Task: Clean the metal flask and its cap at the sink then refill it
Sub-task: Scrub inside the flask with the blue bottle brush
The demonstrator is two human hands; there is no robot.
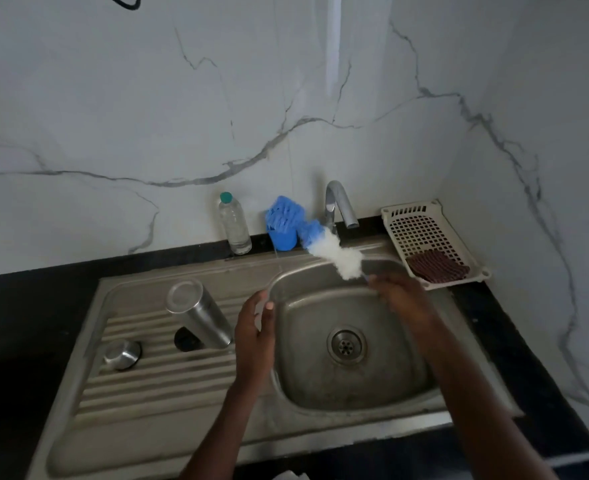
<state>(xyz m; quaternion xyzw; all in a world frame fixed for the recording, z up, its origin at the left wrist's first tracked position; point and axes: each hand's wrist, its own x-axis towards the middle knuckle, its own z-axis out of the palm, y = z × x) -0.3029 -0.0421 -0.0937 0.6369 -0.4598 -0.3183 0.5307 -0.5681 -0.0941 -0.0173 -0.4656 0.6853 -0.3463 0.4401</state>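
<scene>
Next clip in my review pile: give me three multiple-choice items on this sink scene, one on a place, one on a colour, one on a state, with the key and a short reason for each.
1. Where does the metal flask stand?
A. in the basin
B. on the ribbed drainboard
C. in the plastic basket

2. What colour is the cap of the clear plastic bottle?
A. green
B. red
C. black

3. What is the right hand doing?
A. resting flat on the counter
B. turning the tap
C. gripping the bottle brush by its handle

Key:
1 B, the flask stands left of the basin on the ridges.
2 A, a green cap tops the bottle by the wall.
3 C, its fingers curl round the handle below the white bristles, and the brush points up toward the tap.
</scene>
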